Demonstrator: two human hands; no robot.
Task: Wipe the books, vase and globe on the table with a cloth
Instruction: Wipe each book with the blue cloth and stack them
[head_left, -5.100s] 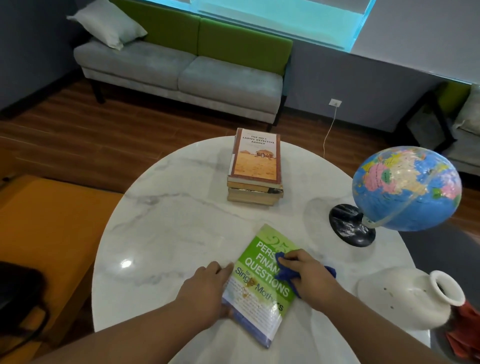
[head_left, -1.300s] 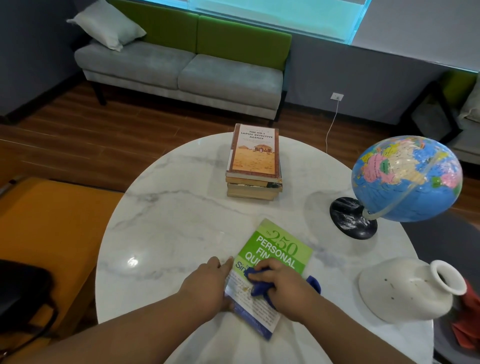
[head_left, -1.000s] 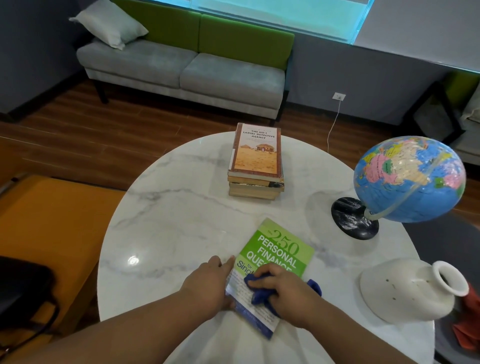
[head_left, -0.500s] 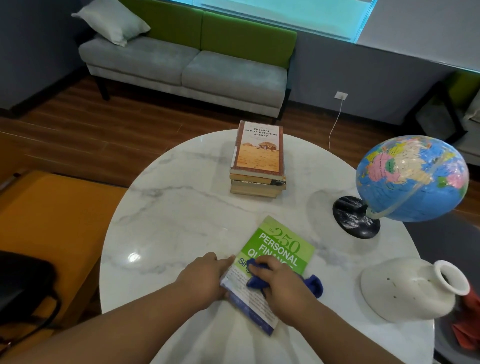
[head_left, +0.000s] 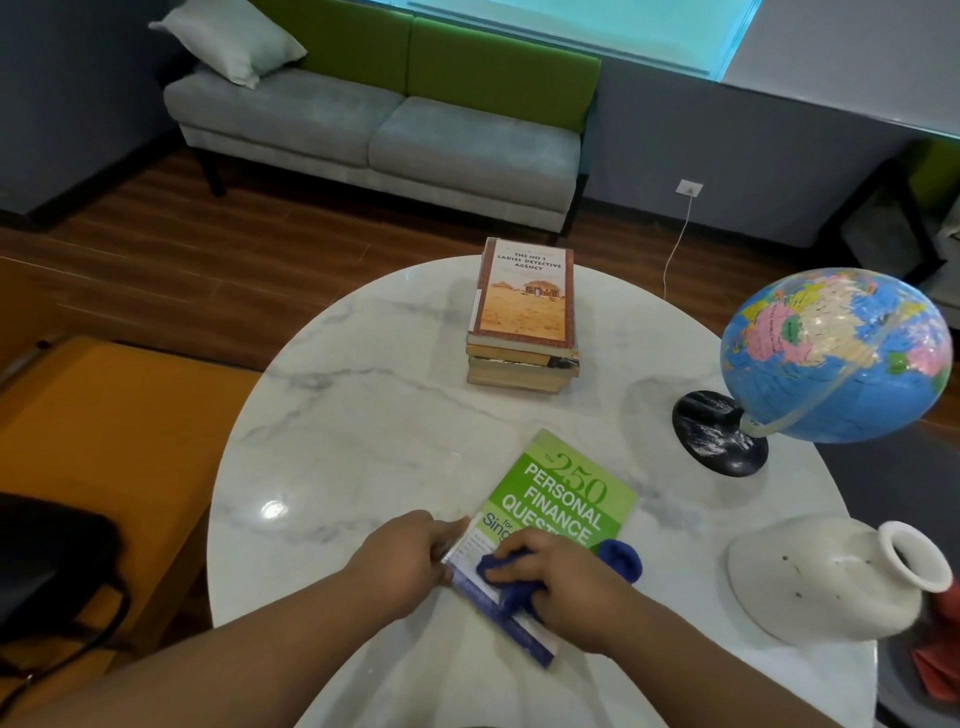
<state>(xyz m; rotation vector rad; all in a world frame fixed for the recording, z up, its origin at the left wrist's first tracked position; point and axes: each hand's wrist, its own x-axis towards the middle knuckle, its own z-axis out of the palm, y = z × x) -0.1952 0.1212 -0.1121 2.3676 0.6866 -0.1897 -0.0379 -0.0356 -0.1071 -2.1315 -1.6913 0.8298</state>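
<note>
A green and white paperback (head_left: 563, 493) lies flat near the front of the round marble table (head_left: 363, 441). My right hand (head_left: 566, 587) grips a bunched blue cloth (head_left: 618, 558) and presses it on the book's lower half. My left hand (head_left: 402, 558) holds the book's left edge, its fingers curled round the edge. A stack of books (head_left: 522, 317) sits at the table's far side. The blue globe (head_left: 836, 353) on a black base stands at the right. A white vase (head_left: 836, 582) lies on its side at the front right.
An orange seat (head_left: 104, 441) with a black bag (head_left: 47, 551) stands left of the table. A grey and green sofa (head_left: 379, 119) lines the far wall. Red fabric (head_left: 940, 649) shows past the vase at the right edge.
My right hand has slid the blue cloth down the cover toward me, uncovering more of the title. My left hand stays at the book's left edge.
</note>
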